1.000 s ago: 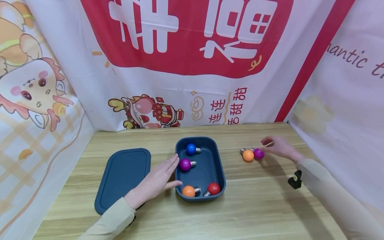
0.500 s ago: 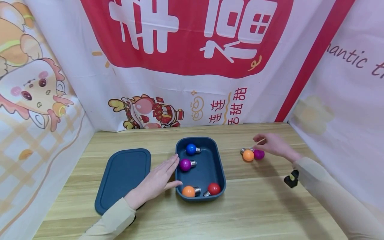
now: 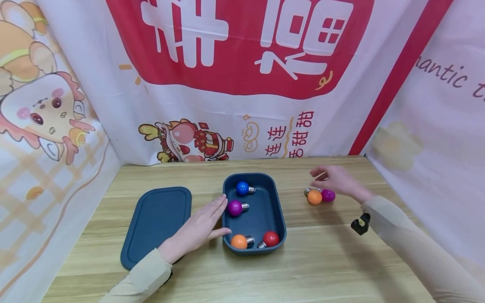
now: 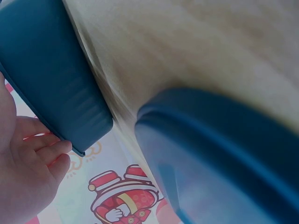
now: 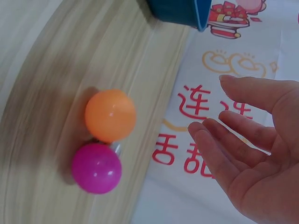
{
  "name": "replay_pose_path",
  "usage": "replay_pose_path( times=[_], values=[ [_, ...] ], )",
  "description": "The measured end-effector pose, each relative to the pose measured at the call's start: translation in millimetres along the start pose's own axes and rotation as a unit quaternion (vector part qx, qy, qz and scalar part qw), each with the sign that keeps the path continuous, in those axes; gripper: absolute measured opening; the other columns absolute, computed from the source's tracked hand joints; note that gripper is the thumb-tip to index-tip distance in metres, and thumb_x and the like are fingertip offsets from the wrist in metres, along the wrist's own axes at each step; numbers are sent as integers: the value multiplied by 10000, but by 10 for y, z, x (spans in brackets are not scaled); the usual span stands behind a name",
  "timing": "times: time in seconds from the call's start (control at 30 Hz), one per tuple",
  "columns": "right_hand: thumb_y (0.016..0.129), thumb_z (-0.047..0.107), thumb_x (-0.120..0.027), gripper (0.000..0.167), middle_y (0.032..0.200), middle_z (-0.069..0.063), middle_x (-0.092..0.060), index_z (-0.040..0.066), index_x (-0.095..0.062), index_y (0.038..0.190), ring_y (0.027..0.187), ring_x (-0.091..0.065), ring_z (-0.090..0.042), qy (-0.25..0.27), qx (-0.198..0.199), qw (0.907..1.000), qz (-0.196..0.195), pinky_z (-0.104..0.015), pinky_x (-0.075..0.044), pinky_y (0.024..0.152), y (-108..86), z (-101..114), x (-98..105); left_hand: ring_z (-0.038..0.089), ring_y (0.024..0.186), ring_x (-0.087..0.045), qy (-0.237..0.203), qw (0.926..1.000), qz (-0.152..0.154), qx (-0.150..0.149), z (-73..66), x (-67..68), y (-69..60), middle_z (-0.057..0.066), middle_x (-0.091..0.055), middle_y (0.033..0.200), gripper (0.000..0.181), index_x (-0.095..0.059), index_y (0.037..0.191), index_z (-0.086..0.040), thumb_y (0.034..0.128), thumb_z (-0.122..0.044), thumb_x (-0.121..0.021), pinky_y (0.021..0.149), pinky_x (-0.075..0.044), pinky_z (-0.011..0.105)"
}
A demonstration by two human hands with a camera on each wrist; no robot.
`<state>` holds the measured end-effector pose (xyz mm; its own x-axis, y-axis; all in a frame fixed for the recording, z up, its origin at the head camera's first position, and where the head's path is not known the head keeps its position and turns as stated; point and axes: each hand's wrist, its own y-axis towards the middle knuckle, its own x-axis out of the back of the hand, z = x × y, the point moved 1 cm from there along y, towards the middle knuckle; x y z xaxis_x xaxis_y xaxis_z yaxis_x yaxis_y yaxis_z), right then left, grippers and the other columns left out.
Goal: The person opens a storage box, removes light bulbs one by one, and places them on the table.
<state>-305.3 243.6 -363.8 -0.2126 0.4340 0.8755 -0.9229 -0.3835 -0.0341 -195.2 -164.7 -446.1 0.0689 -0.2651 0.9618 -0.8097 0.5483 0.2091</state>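
Note:
In the head view, my left hand (image 3: 197, 227) rests its straight fingers and thumb on the left side of a dark blue box (image 3: 282, 214). Inside the box lie a blue light bulb (image 3: 242, 188), a purple bulb (image 3: 235, 208), an orange bulb (image 3: 239, 241) and a red bulb (image 3: 271, 238). My right hand (image 3: 336, 180) hovers just behind a second orange bulb (image 3: 314, 197) and a second purple bulb (image 3: 328, 195) on the table. In the right wrist view its fingers (image 5: 215, 161) are loosely bent with nothing between them, apart from both bulbs.
A flat dark blue lid (image 3: 157, 223) lies on the wooden table (image 3: 265, 277), left of the box and close to my left forearm. Printed cloth (image 3: 182, 105) hangs behind the table, with more cloth along both sides.
My right hand has moved left, from beside the loose purple bulb to behind the orange one. The left hand and the bulbs keep their places.

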Motion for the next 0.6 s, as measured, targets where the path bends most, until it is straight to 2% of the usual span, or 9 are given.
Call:
replay_pose_path(
  times=[0.47,0.6],
  values=[
    [921,227,-708,399,1251,-171,-675,49,-628,1269,1109,-677,-302,231,5,9993,298,-435,-588,929,154,363,-62,316,1484,-358,-11,9999,88,60,-6,6,-6,142,-285,1632,866,-332,1538,-31,936,-625,-515,1172,-380,501],
    [914,220,-718,382,1226,-156,-687,54,-636,1248,1086,-686,-284,256,116,9992,298,-414,-599,909,227,458,-100,315,1481,-362,36,10000,63,34,-3,-4,-4,144,-293,1629,860,-335,1537,-30,937,-618,-521,1170,-384,496]
  ],
)
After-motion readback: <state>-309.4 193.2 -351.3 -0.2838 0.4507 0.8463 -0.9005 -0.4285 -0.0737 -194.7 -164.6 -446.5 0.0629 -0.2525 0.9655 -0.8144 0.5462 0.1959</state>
